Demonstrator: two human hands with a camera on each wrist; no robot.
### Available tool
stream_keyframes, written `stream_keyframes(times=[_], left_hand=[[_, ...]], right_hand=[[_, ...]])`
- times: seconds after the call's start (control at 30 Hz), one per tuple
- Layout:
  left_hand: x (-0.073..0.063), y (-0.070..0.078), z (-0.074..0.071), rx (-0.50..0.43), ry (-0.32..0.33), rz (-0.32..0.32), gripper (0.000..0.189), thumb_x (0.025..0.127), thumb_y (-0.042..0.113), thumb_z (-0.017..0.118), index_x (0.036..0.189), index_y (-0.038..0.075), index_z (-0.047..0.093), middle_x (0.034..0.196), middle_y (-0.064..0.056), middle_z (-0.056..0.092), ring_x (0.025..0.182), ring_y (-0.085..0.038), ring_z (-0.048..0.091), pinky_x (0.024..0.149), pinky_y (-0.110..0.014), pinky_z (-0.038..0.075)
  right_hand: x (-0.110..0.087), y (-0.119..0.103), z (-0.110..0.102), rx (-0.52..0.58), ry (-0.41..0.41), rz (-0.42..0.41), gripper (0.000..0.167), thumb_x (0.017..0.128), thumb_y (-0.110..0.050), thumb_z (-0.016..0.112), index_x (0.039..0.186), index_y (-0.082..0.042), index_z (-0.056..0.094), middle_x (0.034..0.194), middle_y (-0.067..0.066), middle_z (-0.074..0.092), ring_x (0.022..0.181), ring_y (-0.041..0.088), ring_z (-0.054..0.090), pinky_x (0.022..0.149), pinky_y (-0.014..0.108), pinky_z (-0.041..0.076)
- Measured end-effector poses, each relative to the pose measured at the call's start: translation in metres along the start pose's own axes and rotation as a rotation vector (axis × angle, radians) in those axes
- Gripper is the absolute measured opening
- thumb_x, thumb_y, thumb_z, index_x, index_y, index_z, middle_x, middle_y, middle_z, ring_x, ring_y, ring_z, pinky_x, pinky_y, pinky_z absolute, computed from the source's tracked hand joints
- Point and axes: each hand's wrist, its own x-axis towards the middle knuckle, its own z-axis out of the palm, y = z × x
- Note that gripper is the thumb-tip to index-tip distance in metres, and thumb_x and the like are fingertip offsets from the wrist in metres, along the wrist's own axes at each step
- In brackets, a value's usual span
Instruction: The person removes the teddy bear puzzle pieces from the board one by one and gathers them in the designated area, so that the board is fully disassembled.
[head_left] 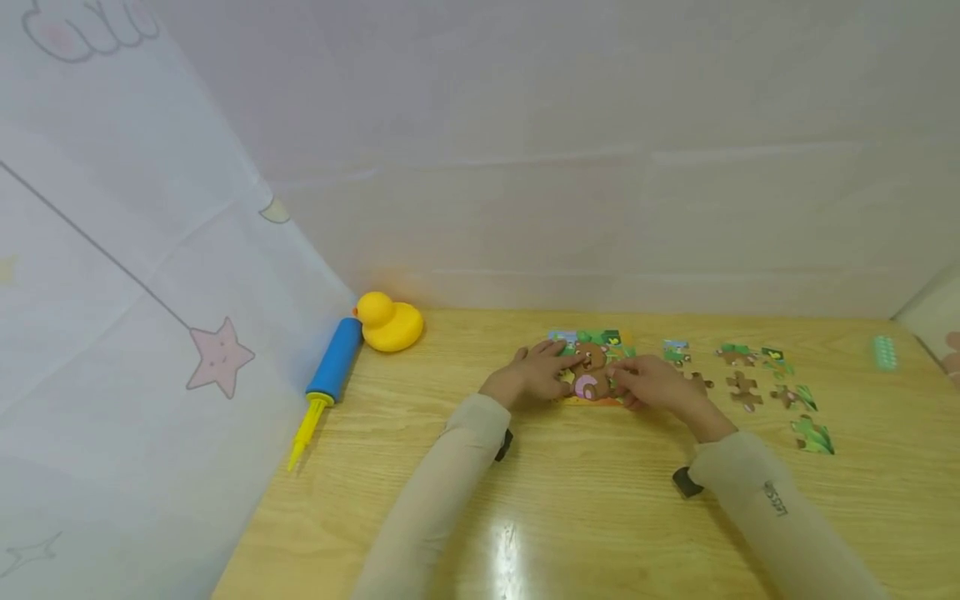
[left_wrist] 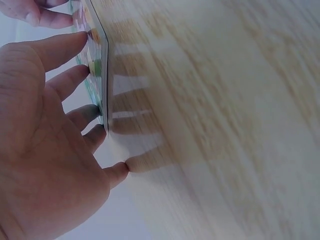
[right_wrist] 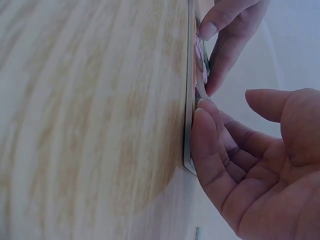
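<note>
A jigsaw puzzle [head_left: 592, 385] with a brown bear on it lies partly assembled in a thin tray near the back of the table. My left hand [head_left: 538, 372] rests on its left side, fingers spread; in the left wrist view several fingertips [left_wrist: 92, 70] touch the puzzle and its edge. At the right side, my right hand [head_left: 654, 385] has curled fingers and pinches a small puzzle piece [right_wrist: 201, 89] against the board. Most of that piece is hidden by the fingers.
Several loose puzzle pieces [head_left: 744, 390] lie to the right of the right hand. A pale green bumpy object [head_left: 885, 353] is farther right. On the left stand a yellow rubber duck [head_left: 393, 326] and a blue and yellow hand pump [head_left: 335, 358]. A cloth wall [head_left: 525, 233] borders the table's back.
</note>
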Motion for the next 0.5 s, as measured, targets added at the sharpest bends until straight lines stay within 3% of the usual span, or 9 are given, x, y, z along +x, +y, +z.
stream_keyframes(times=[0.13, 0.2, 0.37, 0.5], left_hand=[[-0.0004, 0.0003, -0.0004, 0.007, -0.002, 0.003, 0.065, 0.104, 0.048, 0.051, 0.162, 0.039, 0.022, 0.173, -0.001, 0.008, 0.161, -0.027, 0.004, 0.127, -0.061, 0.009], [-0.0004, 0.0004, -0.0001, 0.008, -0.003, 0.006, 0.065, 0.104, 0.047, 0.051, 0.162, 0.038, 0.022, 0.173, -0.002, 0.008, 0.160, -0.027, 0.004, 0.127, -0.062, 0.009], [-0.0007, 0.0000, 0.0012, 0.004, -0.007, 0.014, 0.065, 0.104, 0.045, 0.051, 0.162, 0.037, 0.021, 0.173, -0.002, 0.008, 0.160, -0.028, 0.005, 0.127, -0.062, 0.009], [-0.0007, -0.0011, -0.0003, 0.003, 0.004, 0.019, 0.065, 0.104, 0.046, 0.051, 0.162, 0.036, 0.022, 0.173, -0.003, 0.008, 0.160, -0.028, 0.005, 0.126, -0.062, 0.009]], right_hand=[[0.0003, -0.0005, 0.0009, 0.044, 0.001, 0.020, 0.047, 0.110, -0.026, 0.044, 0.143, 0.006, 0.050, 0.084, 0.009, 0.059, 0.072, 0.016, 0.057, 0.067, 0.030, 0.055], [0.0003, -0.0001, 0.0025, 0.041, 0.014, 0.028, 0.048, 0.110, -0.027, 0.045, 0.145, 0.006, 0.049, 0.081, 0.009, 0.058, 0.069, 0.016, 0.054, 0.065, 0.030, 0.052], [0.0004, 0.0015, 0.0062, -0.011, 0.084, 0.031, 0.046, 0.108, -0.027, 0.048, 0.142, 0.003, 0.053, 0.111, 0.019, 0.069, 0.080, 0.018, 0.067, 0.070, 0.033, 0.061], [0.0018, 0.0000, 0.0064, -0.035, 0.115, 0.007, 0.033, 0.108, -0.022, 0.049, 0.130, -0.001, 0.060, 0.113, 0.020, 0.068, 0.086, 0.022, 0.067, 0.069, 0.035, 0.061]])
